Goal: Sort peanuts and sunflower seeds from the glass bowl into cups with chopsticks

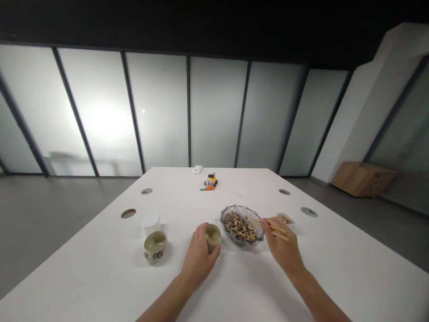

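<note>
My left hand (200, 255) is wrapped round a small greenish ceramic cup (213, 232) standing on the white table. In my right hand (282, 245) is a pair of wooden chopsticks (279, 231), their tips inside a clear glass bowl (223, 226). That bowl holds sunflower seeds (236, 224) mixed with paler nuts or seeds. Whether the chopstick tips pinch anything is too small to tell. Right behind my right hand sits a small white dish (292, 220) with pale nuts (285, 219), partly hidden by the hand. The inside of the cup looks bare where it shows.
A second ceramic cup (155, 256) with dark characters stands at the left, before a white container (150, 222). Farther back on the table (174, 197) are a toy carrot (208, 188), a yellow toy vehicle (211, 180) and a white box-like object (197, 169). Round holes (128, 213) pierce the tabletop.
</note>
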The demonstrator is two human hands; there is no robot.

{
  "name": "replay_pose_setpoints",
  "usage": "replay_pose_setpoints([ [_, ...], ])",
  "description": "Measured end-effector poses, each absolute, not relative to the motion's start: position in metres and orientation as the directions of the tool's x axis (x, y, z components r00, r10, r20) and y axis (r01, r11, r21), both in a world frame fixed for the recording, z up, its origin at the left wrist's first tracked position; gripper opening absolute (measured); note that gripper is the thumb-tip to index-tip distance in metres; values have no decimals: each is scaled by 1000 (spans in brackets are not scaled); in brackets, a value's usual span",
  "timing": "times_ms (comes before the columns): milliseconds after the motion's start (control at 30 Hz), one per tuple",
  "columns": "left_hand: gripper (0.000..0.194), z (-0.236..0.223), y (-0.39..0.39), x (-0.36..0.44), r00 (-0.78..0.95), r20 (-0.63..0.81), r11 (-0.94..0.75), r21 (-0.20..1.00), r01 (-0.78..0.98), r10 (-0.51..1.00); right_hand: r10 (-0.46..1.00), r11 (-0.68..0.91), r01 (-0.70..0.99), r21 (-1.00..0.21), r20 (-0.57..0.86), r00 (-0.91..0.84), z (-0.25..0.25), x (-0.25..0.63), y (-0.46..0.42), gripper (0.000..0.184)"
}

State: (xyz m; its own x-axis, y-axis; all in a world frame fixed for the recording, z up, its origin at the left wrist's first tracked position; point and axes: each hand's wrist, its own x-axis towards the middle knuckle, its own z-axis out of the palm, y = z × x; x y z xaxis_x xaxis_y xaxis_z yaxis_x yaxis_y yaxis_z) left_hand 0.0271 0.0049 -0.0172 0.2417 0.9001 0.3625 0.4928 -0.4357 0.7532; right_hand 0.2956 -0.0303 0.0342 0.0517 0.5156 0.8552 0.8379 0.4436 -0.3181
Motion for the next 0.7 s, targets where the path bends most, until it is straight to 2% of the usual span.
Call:
replay_pose_setpoints([
  [100,64,-17,5,27,244,350,-427,755,498,904,490,405,838,-366,861,139,36,300,-31,37],
  [233,64,-16,4,28,249,339,-420,758,499,907,549,340,756,-559,771,323,38,304,-31,49],
  [300,64,-15,4,28,246,339,-418,759,499,908,601,327,660,-677,687,408,38,304,-31,51],
  [400,64,-15,3,28,247,336,-417,758,502,909,662,380,429,-819,565,492,38,300,-29,51],
  [533,64,-15,3,28,251,328,-412,754,512,911,733,454,186,-871,484,478,37,289,-29,49],
  [600,64,-15,3,28,252,328,-413,754,512,911,781,436,152,-887,457,425,37,283,-30,49],
  [700,64,-15,3,28,252,340,-422,754,503,906,830,392,187,-901,434,349,37,277,-33,53],
])
